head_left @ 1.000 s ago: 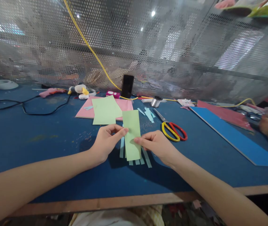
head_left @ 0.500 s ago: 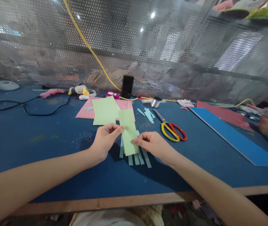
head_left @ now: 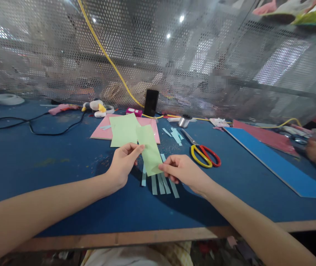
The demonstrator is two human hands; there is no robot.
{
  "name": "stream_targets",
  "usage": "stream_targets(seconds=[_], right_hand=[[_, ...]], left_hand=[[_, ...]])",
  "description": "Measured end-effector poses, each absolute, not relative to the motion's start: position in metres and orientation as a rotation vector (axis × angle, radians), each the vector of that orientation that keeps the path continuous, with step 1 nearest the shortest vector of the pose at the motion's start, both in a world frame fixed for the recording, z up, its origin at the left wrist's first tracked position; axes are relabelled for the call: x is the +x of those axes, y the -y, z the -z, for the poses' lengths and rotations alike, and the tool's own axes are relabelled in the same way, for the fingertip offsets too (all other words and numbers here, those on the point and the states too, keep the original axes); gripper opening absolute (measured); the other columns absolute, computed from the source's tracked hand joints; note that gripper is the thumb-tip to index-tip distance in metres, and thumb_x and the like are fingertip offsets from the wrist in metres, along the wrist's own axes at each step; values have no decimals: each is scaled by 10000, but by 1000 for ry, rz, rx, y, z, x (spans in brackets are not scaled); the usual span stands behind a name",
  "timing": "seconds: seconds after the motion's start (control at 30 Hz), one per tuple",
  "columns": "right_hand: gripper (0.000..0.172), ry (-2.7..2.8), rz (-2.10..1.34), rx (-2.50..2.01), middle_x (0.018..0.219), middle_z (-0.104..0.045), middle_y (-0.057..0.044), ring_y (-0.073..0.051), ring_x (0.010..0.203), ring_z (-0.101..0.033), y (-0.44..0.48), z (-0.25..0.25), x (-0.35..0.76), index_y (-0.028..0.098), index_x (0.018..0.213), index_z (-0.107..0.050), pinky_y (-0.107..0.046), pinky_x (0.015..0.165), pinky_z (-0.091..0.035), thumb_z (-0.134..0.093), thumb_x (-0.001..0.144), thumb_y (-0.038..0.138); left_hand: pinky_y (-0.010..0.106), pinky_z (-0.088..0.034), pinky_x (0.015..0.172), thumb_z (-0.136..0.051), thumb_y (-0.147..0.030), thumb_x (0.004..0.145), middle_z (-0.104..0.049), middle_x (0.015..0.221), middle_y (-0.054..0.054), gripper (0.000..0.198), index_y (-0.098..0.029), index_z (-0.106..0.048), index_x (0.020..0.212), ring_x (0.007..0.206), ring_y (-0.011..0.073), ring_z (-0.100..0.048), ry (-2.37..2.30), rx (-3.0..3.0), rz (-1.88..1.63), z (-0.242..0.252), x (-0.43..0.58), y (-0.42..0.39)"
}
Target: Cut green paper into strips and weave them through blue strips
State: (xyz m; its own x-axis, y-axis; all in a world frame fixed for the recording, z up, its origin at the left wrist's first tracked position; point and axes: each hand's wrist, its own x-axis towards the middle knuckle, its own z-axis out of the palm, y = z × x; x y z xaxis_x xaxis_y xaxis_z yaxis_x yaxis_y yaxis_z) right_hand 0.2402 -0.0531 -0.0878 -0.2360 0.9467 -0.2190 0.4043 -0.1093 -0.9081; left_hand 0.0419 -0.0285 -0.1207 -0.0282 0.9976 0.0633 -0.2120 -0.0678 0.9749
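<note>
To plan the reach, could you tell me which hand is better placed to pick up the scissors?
Probably the right hand: the scissors lie just to its right, while the left hand pinches the opposite edge of the green paper.

No legible text, label, brand, number or sign on anything.

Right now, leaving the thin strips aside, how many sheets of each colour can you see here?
Green: 2, the held green sheet and the flat green sheet.
Pink: 2, the middle pink sheet and the right pink sheet.
Blue: 1, the blue sheet.
Total: 5.
</note>
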Motion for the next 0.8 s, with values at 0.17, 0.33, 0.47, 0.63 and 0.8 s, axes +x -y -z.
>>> stream_targets(seconds=[0.17, 0.33, 0.47, 0.63, 0.8], right_hand=[[516, 1567, -1474, -1400, 486, -485, 31, -46, 383, -350, 53, 90, 241, 166, 544, -488, -197, 382, -226, -653, 830, 563], [642, 1377, -1540, -1269, 463, -376, 54, -51, 380, -249, 50, 88, 244, 182, 553, -456, -200, 372, -160, -448, 865, 743], [561, 1534, -1581, -1254, 512, -399, 55, -59, 424, -283, 54, 87, 243, 176, 625, -508, -204, 391, -197, -575, 833, 692], [553, 1779, -1422, -1274, 513, -396, 46, -65, 450, -300, 60, 90, 239, 175, 581, -471, -231, 425, -208, -591, 857, 638], [553, 1867, -1185, -1269, 505, -356, 47, -82, 464, -298, 58, 88, 240, 191, 570, -437, -249, 435, -221, -529, 897, 628]], left_hand=[[201, -340, 489, -761, -510, 743, -495, 654, -61, 394, -174, -557, 716, 516, 61, -443, -1077, 1015, -1417, 124, 39, 25], [206, -300, 473, -727, -471, 789, -461, 593, -67, 353, -175, -552, 710, 485, 62, -410, -1054, 1136, -1346, 119, 40, 31], [210, -317, 486, -696, -449, 835, -468, 568, -59, 327, -177, -560, 713, 498, 73, -396, -959, 1331, -1265, 115, 41, 40], [202, -336, 487, -687, -432, 849, -487, 601, -55, 312, -183, -542, 729, 515, 77, -419, -926, 1405, -1250, 111, 39, 47], [210, -387, 486, -651, -479, 862, -523, 648, -44, 314, -191, -547, 791, 525, 91, -463, -773, 1428, -1065, 111, 40, 48]])
